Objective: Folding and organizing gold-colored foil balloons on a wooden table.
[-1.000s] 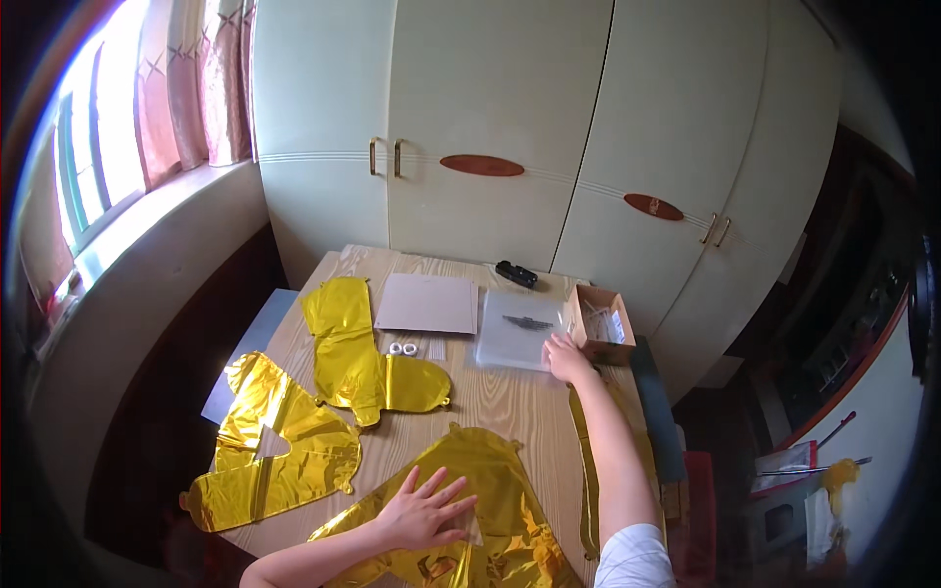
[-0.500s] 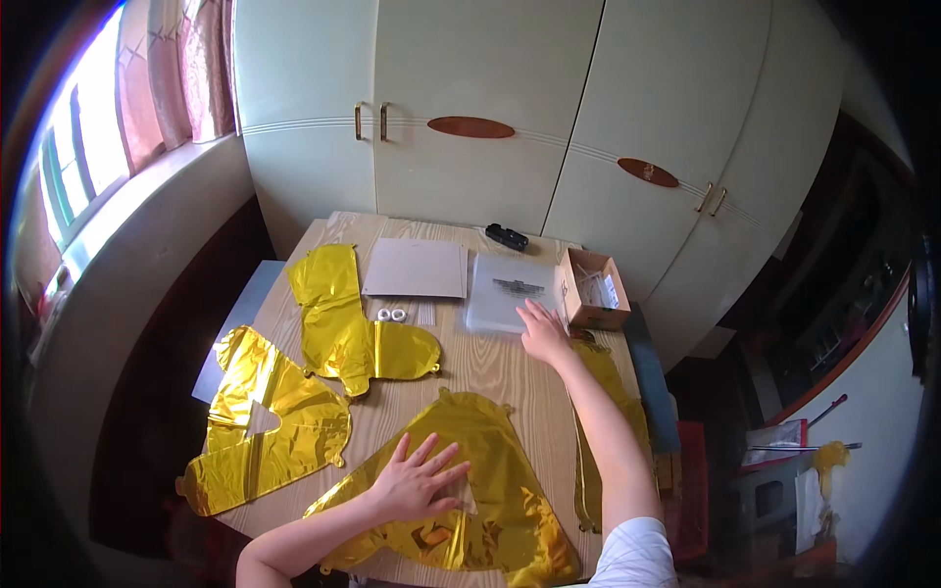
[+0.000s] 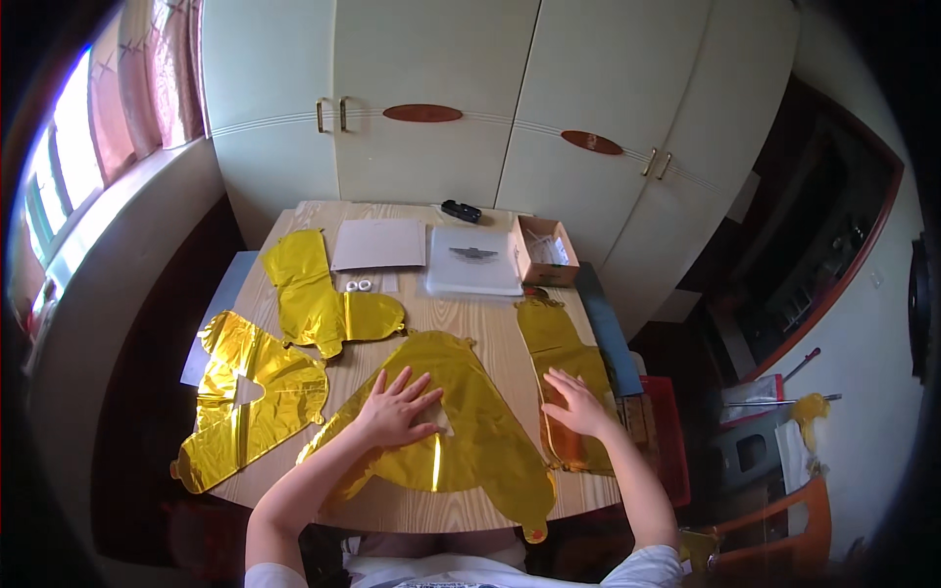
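Observation:
A large flat gold foil balloon [image 3: 461,377], uninflated, lies at the front middle of the table. Across it rests my left hand [image 3: 395,410], palm down with the fingers spread. Farther right, my right hand [image 3: 580,404] lies flat with its fingers stretched over another gold foil balloon [image 3: 551,333], which appears folded or narrow. Neither hand grips anything. Two more flat gold balloons lie to the left: one L-like piece [image 3: 312,306] farther back, and one with a cut-out middle [image 3: 286,382] nearer the front left edge.
Along the back of the wooden table [image 3: 490,333] are a pale card sheet [image 3: 379,243], clear plastic sleeves [image 3: 475,267], an open cardboard box [image 3: 559,273], a black device [image 3: 461,211] and two small white rolls [image 3: 359,286]. Cabinets [image 3: 421,157] stand behind; an orange chair [image 3: 784,514] is at right.
My right hand has come back from the plastic sleeves to the balloon on the right. My left hand stays on the middle balloon. The view has shifted, showing the table's front edge.

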### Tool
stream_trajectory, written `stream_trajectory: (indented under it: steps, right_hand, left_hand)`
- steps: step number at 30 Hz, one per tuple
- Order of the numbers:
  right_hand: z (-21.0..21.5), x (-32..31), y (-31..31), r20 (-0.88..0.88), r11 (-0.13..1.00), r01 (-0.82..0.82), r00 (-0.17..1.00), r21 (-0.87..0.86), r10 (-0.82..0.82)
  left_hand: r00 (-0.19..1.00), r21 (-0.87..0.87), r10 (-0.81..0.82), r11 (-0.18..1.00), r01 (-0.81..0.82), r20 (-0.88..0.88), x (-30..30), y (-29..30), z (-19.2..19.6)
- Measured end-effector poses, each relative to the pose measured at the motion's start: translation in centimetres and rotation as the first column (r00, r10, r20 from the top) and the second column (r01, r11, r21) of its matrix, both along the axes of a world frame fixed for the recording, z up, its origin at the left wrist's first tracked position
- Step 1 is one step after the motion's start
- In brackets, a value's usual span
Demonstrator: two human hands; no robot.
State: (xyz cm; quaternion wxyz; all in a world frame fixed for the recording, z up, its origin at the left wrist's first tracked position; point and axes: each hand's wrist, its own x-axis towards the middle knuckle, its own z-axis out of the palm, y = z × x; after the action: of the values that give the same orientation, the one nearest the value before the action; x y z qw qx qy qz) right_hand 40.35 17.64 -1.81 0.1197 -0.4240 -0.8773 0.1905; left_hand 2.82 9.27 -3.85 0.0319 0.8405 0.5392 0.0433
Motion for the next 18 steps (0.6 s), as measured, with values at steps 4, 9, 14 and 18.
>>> stream_trajectory:
  steps: [4,9,14,18]
  right_hand:
    - [-1.6,3.0,-2.6,0.068,1.000,-0.007,0.998,0.013,0.006]
    - [-3.8,4.6,-4.0,0.110,0.990,-0.009,0.994,0.138,-0.006]
    - [-4.4,3.5,-4.2,0.005,0.974,0.073,0.997,0.216,-0.076]
    - [-5.2,4.3,-3.9,-0.087,0.982,0.120,0.990,0.147,-0.108]
  left_hand:
    - [1.000,0.007,0.014,1.000,-0.014,-0.013,0.2,0.4,-0.4]
    - [1.000,-0.005,0.023,1.000,-0.023,-0.006,0.6,0.1,-0.1]
    - [0.998,-0.034,0.061,0.998,-0.060,0.031,0.5,0.0,-0.6]
    - [1.000,-0.043,0.011,0.999,-0.012,-0.024,3.3,0.1,1.1]
